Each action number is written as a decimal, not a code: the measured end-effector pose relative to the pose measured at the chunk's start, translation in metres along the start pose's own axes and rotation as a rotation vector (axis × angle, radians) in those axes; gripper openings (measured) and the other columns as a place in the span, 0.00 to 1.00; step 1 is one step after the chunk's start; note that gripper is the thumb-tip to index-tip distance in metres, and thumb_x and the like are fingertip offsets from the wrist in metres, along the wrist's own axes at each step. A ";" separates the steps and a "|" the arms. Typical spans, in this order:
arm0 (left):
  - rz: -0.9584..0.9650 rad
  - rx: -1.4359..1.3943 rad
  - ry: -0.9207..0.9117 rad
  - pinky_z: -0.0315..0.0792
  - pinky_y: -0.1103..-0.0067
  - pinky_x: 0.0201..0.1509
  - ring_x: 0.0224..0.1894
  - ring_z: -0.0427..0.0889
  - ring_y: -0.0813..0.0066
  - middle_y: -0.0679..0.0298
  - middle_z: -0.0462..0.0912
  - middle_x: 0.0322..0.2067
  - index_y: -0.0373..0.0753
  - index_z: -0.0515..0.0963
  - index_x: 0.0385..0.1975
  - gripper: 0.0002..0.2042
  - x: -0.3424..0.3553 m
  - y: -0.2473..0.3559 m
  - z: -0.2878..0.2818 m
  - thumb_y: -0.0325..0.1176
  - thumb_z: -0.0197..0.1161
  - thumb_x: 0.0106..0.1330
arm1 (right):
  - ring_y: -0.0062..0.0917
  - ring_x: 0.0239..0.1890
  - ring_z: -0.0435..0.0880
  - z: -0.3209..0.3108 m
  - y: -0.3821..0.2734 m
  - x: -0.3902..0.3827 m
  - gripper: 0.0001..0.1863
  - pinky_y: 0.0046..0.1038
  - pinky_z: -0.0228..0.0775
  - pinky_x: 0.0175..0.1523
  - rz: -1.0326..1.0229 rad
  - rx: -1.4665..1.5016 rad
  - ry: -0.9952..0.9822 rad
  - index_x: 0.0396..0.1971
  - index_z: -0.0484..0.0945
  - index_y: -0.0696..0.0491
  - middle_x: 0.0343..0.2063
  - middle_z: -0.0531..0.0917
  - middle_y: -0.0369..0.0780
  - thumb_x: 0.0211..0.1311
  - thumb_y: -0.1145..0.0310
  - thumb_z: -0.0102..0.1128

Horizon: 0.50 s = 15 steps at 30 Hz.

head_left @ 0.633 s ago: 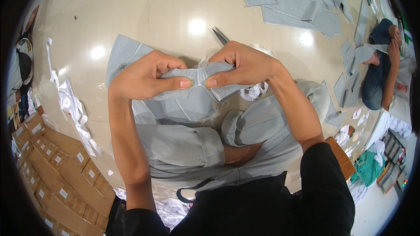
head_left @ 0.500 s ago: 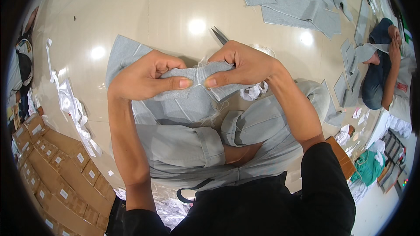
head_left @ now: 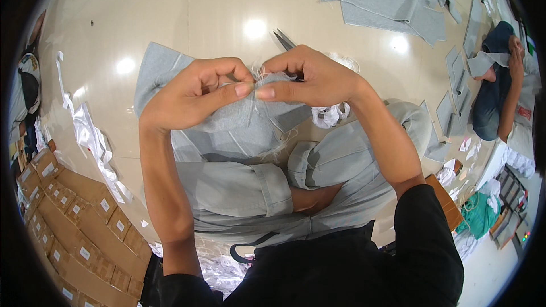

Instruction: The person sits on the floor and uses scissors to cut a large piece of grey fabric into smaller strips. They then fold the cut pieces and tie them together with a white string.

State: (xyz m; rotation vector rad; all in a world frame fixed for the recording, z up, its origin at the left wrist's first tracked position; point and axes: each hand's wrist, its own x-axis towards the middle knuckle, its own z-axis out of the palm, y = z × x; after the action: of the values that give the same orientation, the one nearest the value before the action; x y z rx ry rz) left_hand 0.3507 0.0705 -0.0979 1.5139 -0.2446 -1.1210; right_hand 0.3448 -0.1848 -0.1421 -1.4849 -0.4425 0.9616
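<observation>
A stack of grey knit fabric pieces (head_left: 233,139) with frayed edges lies over my crossed legs, its raised part between my hands. My left hand (head_left: 190,94) is closed in a pinch, thumb and forefinger meeting at loose white threads (head_left: 259,73) by a seam. Opposite it, my right hand (head_left: 315,77) grips the fabric, thumb on top and the other fingers curled behind. The two thumb tips nearly touch. Dark scissors (head_left: 283,40) show their blades just beyond my right hand; their handles are hidden.
Grey fabric pieces (head_left: 387,8) lie on the floor at the far right. White scraps (head_left: 331,115) sit beside my right wrist, a white strip (head_left: 94,142) at left. Cardboard boxes (head_left: 85,233) stand at lower left. A seated person (head_left: 496,85) at right handles a grey strip.
My hands have shifted slightly up and away from me. My left finger and thumb have come off the wide hold on the fabric into a pinch at the threads.
</observation>
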 end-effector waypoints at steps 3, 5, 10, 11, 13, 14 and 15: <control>0.030 0.038 0.078 0.57 0.86 0.31 0.29 0.64 0.90 0.75 0.73 0.27 0.35 0.77 0.37 0.07 -0.001 -0.003 0.003 0.32 0.60 0.74 | 0.09 0.23 0.62 0.004 -0.002 0.000 0.11 0.20 0.53 0.27 -0.080 0.016 0.089 0.28 0.83 0.55 0.18 0.72 0.26 0.67 0.64 0.69; 0.016 0.097 0.146 0.58 0.86 0.33 0.30 0.65 0.90 0.75 0.73 0.28 0.35 0.77 0.36 0.07 -0.004 -0.001 0.003 0.32 0.61 0.74 | 0.09 0.23 0.63 0.002 0.000 0.000 0.10 0.20 0.55 0.28 -0.122 0.007 0.117 0.29 0.84 0.55 0.19 0.73 0.26 0.67 0.65 0.69; 0.187 0.037 0.272 0.55 0.86 0.28 0.25 0.62 0.92 0.78 0.71 0.23 0.36 0.79 0.36 0.07 -0.006 -0.005 0.010 0.32 0.62 0.74 | 0.08 0.26 0.68 0.005 -0.003 0.000 0.08 0.19 0.59 0.30 -0.152 0.062 0.208 0.30 0.85 0.56 0.21 0.78 0.27 0.67 0.68 0.69; 0.180 0.039 0.292 0.56 0.86 0.28 0.26 0.62 0.92 0.78 0.71 0.23 0.36 0.79 0.36 0.07 -0.007 -0.004 0.011 0.32 0.62 0.74 | 0.08 0.26 0.69 0.005 -0.003 0.000 0.08 0.19 0.60 0.30 -0.153 0.072 0.214 0.30 0.85 0.57 0.22 0.79 0.28 0.67 0.68 0.68; 0.199 0.039 0.337 0.57 0.87 0.30 0.26 0.63 0.91 0.77 0.72 0.24 0.36 0.79 0.36 0.07 -0.007 -0.005 0.012 0.32 0.62 0.74 | 0.08 0.27 0.69 0.006 -0.005 -0.001 0.07 0.18 0.60 0.31 -0.132 0.088 0.261 0.31 0.85 0.58 0.22 0.79 0.28 0.67 0.69 0.69; 0.208 0.039 0.359 0.57 0.87 0.30 0.26 0.63 0.91 0.77 0.72 0.24 0.36 0.78 0.36 0.07 -0.007 -0.006 0.012 0.33 0.62 0.74 | 0.08 0.27 0.70 0.007 -0.006 -0.002 0.07 0.18 0.60 0.31 -0.121 0.096 0.285 0.32 0.86 0.58 0.23 0.80 0.28 0.66 0.70 0.69; 0.200 0.036 0.365 0.57 0.87 0.31 0.27 0.64 0.91 0.77 0.73 0.24 0.36 0.78 0.36 0.07 -0.007 -0.006 0.013 0.33 0.62 0.75 | 0.08 0.27 0.70 0.007 -0.006 -0.003 0.06 0.18 0.60 0.31 -0.117 0.105 0.287 0.32 0.86 0.58 0.23 0.80 0.29 0.66 0.70 0.69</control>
State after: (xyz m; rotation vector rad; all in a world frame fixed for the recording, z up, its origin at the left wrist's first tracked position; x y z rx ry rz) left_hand 0.3350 0.0682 -0.0978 1.6548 -0.1602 -0.6720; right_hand 0.3395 -0.1814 -0.1350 -1.4574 -0.2624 0.6571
